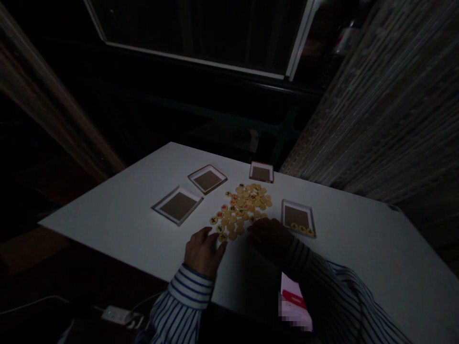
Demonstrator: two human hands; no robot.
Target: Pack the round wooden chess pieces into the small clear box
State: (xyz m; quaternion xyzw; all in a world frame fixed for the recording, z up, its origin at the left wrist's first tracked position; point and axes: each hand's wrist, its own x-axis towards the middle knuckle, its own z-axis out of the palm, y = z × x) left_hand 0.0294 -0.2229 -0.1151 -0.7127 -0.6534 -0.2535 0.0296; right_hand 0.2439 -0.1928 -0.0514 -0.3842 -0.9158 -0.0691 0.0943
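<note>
A loose heap of round wooden Chinese chess pieces (pixel 239 220) lies on the white table, some with black or red characters, many plain side up. My left hand (pixel 203 252) rests at the heap's near left edge, thumb and fingers apart, close to a black-marked piece (pixel 223 237). My right hand (pixel 269 237) is over the near right edge of the heap. Its fingers are bent and in deep shadow, so any grip on a piece is hidden. Beside it, a shallow tray (pixel 314 220) holds several pieces (pixel 302 229) in a row along its near side.
Three more shallow trays stand around the heap: a left one (pixel 179 221), a back left one (pixel 224 179) and a back one (pixel 272 180). A pink and red item (pixel 294 298) lies below my right forearm. Bead curtains (pixel 376 110) hang at the right; a power strip (pixel 116 315) is below left.
</note>
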